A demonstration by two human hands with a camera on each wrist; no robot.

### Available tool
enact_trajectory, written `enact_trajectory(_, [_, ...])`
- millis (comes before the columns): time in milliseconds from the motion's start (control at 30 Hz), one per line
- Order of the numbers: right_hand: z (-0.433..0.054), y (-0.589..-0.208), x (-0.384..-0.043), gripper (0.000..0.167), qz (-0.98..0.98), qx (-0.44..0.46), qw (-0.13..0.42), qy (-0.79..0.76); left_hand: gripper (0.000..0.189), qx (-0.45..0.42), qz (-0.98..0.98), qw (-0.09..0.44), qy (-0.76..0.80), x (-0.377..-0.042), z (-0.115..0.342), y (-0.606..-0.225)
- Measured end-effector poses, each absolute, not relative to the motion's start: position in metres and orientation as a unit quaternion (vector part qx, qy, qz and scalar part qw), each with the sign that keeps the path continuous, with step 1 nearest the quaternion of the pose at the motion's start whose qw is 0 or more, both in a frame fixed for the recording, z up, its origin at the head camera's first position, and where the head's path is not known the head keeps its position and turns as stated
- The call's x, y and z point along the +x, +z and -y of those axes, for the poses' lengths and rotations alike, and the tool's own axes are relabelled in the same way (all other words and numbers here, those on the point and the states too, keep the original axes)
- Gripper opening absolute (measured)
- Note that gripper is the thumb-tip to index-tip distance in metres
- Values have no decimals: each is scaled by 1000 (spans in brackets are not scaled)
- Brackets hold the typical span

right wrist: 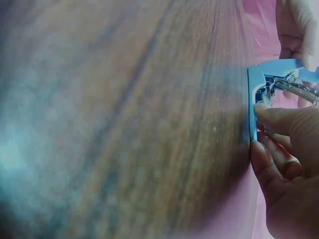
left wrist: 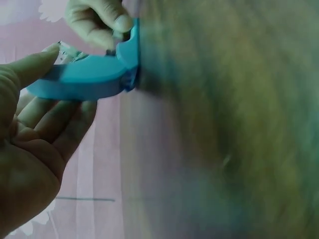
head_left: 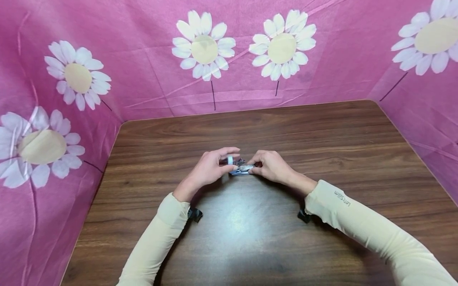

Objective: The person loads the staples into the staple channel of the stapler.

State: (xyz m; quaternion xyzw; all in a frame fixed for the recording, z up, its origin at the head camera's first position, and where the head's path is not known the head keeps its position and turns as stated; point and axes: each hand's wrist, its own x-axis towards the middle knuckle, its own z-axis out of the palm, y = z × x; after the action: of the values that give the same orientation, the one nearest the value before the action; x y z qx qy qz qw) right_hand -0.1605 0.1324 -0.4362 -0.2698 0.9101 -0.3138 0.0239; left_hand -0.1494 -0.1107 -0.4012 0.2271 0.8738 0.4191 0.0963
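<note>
A light blue stapler (head_left: 242, 172) stands on the table, hinged wide, its upper cover (left wrist: 84, 79) swung up away from the base (right wrist: 252, 107). My left hand (head_left: 211, 167) pinches that raised cover, thumb on one side and fingers on the other. On the base side, my right hand (head_left: 273, 165) grips the stapler with thumb and fingers at the end away from the hinge. Metal inner parts (right wrist: 294, 89) show between cover and base in the right wrist view. Part of the base is hidden behind the right fingers.
The brown wood-grain table (head_left: 236, 230) reaches back to a pink cloth (head_left: 143, 47) printed with white daisies, which hangs behind and along both sides. Cream sleeves (head_left: 361, 214) cover both forearms, with a small black device (head_left: 195, 215) at each wrist.
</note>
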Motion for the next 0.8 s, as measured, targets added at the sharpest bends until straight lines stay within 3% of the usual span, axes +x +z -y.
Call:
enact_trajectory(333, [-133,-436,-160,15,-912,-273,13,-308,40,219,-881,88,411,-149,100,-405])
enact_trajectory(800, [-132,-440,-160,8,-910,-288,-13,-297,47,243,-892,111,364,-153,83,-405])
